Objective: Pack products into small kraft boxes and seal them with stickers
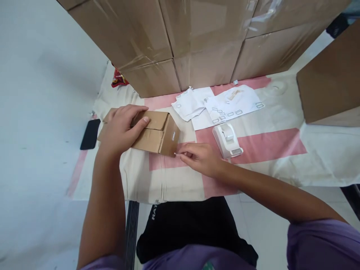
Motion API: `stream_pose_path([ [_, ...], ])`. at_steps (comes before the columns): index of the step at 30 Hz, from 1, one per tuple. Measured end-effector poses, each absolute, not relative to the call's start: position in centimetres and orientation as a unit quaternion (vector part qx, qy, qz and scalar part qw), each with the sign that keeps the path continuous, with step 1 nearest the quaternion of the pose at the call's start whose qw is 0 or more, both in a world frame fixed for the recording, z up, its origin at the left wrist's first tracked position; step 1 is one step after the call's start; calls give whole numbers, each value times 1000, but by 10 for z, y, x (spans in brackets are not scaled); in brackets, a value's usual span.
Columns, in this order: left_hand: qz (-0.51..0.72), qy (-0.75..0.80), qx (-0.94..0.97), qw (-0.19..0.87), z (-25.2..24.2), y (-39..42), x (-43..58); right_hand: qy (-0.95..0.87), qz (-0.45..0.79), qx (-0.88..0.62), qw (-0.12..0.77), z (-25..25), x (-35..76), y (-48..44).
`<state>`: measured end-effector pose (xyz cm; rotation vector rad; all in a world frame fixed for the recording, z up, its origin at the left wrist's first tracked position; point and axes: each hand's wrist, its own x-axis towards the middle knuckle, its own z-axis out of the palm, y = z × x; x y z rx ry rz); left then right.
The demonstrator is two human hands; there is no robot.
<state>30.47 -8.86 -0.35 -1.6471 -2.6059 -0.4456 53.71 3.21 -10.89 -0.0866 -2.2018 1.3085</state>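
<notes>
"In the head view, where is the small box?"
"The small box (168, 135) lies on the cloth-covered bench (182, 185), in front of the stacked cartons (202, 48), under the left hand (122, 125)."
"How are that hand's fingers?"
"Spread, resting across the top of the box."
"And the right hand (198, 157)?"
"Its fingers are pressed together at the box's near right corner, pinching what looks like a small white piece (176, 153), though it is too tiny to be sure."
"What lies around?"
"A white tape dispenser (227, 140) just beyond the right wrist, papers (239, 101) past that, and a black phone (90, 134) left of the box."
</notes>
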Motion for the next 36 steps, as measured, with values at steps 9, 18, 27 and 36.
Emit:
stream_pose_path([
  [9,-148,-841,-521,12,-1,-87,311,-750,617,-165,174,-124,509,42],
  [18,-193,-844,-500,39,-6,-79,317,-744,605,-173,223,-123,509,42],
  [27,-214,-842,-495,27,-5,-81,317,-745,588,-179,259,-117,506,47],
  [36,-226,-843,-487,48,-8,-84,315,-725,621,-201,220,-127,505,47],
])
